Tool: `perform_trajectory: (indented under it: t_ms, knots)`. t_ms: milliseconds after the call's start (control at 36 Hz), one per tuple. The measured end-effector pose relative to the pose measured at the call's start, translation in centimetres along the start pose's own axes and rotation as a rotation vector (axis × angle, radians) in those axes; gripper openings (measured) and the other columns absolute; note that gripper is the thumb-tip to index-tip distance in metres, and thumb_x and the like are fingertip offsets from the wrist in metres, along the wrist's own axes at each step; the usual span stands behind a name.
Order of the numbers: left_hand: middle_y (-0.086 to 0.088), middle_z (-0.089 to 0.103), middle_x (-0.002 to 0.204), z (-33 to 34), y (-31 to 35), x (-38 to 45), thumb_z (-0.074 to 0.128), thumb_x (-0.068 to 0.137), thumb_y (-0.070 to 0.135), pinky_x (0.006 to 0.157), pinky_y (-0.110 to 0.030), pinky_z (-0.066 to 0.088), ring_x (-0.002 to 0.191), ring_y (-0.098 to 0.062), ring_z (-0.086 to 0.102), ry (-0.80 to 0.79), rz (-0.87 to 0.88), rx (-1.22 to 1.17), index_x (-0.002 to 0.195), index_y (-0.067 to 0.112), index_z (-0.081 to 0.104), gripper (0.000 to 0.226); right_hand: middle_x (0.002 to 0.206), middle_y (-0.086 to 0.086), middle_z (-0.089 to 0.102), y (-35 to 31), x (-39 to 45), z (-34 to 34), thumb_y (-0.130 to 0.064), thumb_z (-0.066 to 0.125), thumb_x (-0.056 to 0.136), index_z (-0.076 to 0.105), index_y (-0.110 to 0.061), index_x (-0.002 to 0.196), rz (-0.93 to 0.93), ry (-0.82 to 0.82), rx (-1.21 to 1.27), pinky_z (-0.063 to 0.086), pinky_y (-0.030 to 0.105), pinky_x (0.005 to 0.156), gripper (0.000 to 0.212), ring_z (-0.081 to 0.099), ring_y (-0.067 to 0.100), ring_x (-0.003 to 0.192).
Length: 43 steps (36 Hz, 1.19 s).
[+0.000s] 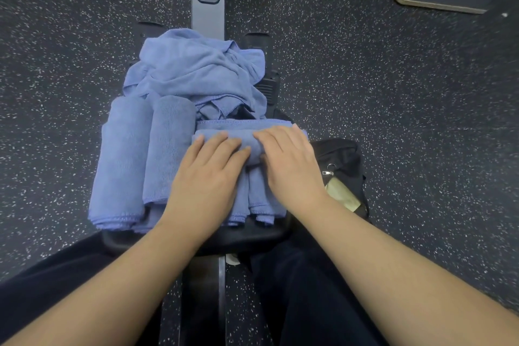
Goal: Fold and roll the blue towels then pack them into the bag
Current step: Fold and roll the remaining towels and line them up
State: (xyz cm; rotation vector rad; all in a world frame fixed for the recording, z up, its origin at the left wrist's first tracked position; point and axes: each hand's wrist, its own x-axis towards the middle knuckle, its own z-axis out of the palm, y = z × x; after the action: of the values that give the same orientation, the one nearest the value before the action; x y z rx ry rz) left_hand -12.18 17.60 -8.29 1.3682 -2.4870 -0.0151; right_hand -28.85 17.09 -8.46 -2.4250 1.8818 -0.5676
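Blue microfibre towel (247, 135), half rolled, lies across the near right part of the bench (252, 236), roll axis running left-right, unrolled flap showing beyond it. Left hand (209, 174) and right hand (289, 161) both press flat on top of the roll, fingers (222, 140) straight to slightly bent, not curled round it. Two finished rolls (140, 157) lie side by side along the bench's left edge; loose towel pile (196, 67) at the far end. Black bag (342, 168) on the floor, just beside the bench's right edge, zip open.

Handling judgement: light, soft, limp cloth, grippy nap, not fragile; roll will spring loose if let go. Best held by palms across the roll's full width, then grasped round its middle to lift into the bag.
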Motion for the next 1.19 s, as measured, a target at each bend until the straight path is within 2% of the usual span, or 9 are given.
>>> perform_trajectory:
  t_ms: [306, 472, 611, 694, 778, 861, 972, 1111, 1194]
  knots:
    - [-0.009, 0.059, 0.133, 0.2, 0.0, 0.3, 0.039, 0.082, 0.017, 0.106, -0.051, 0.023, 0.129, -0.032, 0.050, -0.114, -0.051, 0.096, 0.126, 0.009, 0.061, 0.050, 0.110, 0.007, 0.064, -0.6, 0.8, 0.2, -0.013, 0.042, 0.080, 0.063, -0.006, 0.111, 0.029, 0.001, 0.009, 0.027, 0.043, 0.109, 0.038, 0.058, 0.028, 0.106]
    - [-0.009, 0.055, 0.138, 0.1, -0.1, 0.4, 0.045, 0.078, 0.016, 0.107, -0.052, 0.022, 0.132, -0.031, 0.047, -0.135, -0.037, 0.101, 0.131, 0.007, 0.057, 0.056, 0.121, 0.008, 0.061, -0.4, 0.6, 0.5, -0.018, 0.066, 0.071, 0.059, -0.006, 0.122, -0.036, -0.102, -0.091, 0.021, 0.043, 0.111, 0.052, 0.055, 0.027, 0.117]
    - [-0.011, 0.058, 0.134, -0.6, -0.1, 0.2, 0.041, 0.078, 0.016, 0.108, -0.051, 0.021, 0.129, -0.031, 0.049, -0.102, 0.001, -0.006, 0.125, 0.008, 0.062, 0.052, 0.105, 0.007, 0.066, -0.3, 1.5, 0.2, -0.013, 0.036, 0.080, 0.065, -0.006, 0.111, 0.001, -0.082, -0.040, 0.023, 0.042, 0.108, 0.043, 0.063, 0.028, 0.101]
    - [-0.010, 0.065, 0.113, -1.6, 0.0, 0.1, 0.044, 0.081, 0.013, 0.092, -0.045, 0.040, 0.104, -0.031, 0.058, -0.026, 0.093, -0.147, 0.111, 0.010, 0.069, 0.039, 0.100, 0.009, 0.067, 0.1, 1.7, 0.3, -0.008, 0.053, 0.075, 0.065, -0.004, 0.108, -0.033, -0.032, -0.028, 0.025, 0.041, 0.105, 0.036, 0.064, 0.030, 0.094]
    - [-0.007, 0.064, 0.097, -2.1, 0.4, -0.5, 0.045, 0.084, 0.016, 0.066, -0.044, 0.050, 0.079, -0.031, 0.059, -0.093, 0.085, -0.263, 0.101, 0.010, 0.069, 0.030, 0.097, 0.011, 0.067, 0.2, 1.8, 0.2, -0.003, 0.060, 0.070, 0.066, -0.003, 0.106, -0.022, -0.023, -0.008, 0.029, 0.040, 0.102, 0.036, 0.063, 0.031, 0.090]
    - [-0.009, 0.063, 0.109, -2.0, 0.8, -1.1, 0.044, 0.083, 0.020, 0.067, -0.043, 0.055, 0.085, -0.032, 0.062, -0.174, -0.002, -0.303, 0.107, 0.009, 0.067, 0.034, 0.096, 0.010, 0.067, 0.0, 1.5, -0.6, -0.012, 0.041, 0.071, 0.067, -0.004, 0.105, -0.027, -0.057, -0.012, 0.032, 0.038, 0.097, 0.044, 0.063, 0.032, 0.089]
    - [-0.013, 0.062, 0.119, -2.3, 1.0, -1.5, 0.043, 0.080, 0.020, 0.069, -0.043, 0.055, 0.092, -0.034, 0.063, -0.192, 0.005, -0.253, 0.114, 0.008, 0.066, 0.043, 0.091, 0.010, 0.067, -0.3, 0.7, -1.8, -0.016, 0.041, 0.066, 0.068, -0.004, 0.103, -0.026, -0.071, -0.016, 0.034, 0.034, 0.085, 0.047, 0.063, 0.033, 0.085]
    - [-0.011, 0.060, 0.103, -3.1, 1.7, -2.4, 0.041, 0.080, 0.023, 0.064, -0.042, 0.055, 0.083, -0.033, 0.061, -0.211, -0.073, -0.258, 0.111, 0.009, 0.065, 0.042, 0.083, 0.009, 0.068, -0.7, -0.7, -2.8, -0.011, 0.068, 0.055, 0.070, -0.006, 0.094, -0.019, -0.098, -0.038, 0.033, 0.031, 0.075, 0.040, 0.064, 0.031, 0.076]
    - [-0.009, 0.063, 0.098, -3.4, 2.0, -3.3, 0.041, 0.080, 0.024, 0.066, -0.042, 0.055, 0.084, -0.031, 0.062, -0.209, -0.096, -0.263, 0.106, 0.009, 0.067, 0.039, 0.079, 0.005, 0.068, -1.5, -1.9, -3.4, -0.016, 0.083, 0.046, 0.070, -0.010, 0.092, 0.040, -0.175, -0.034, 0.045, 0.030, 0.067, 0.048, 0.065, 0.029, 0.073]
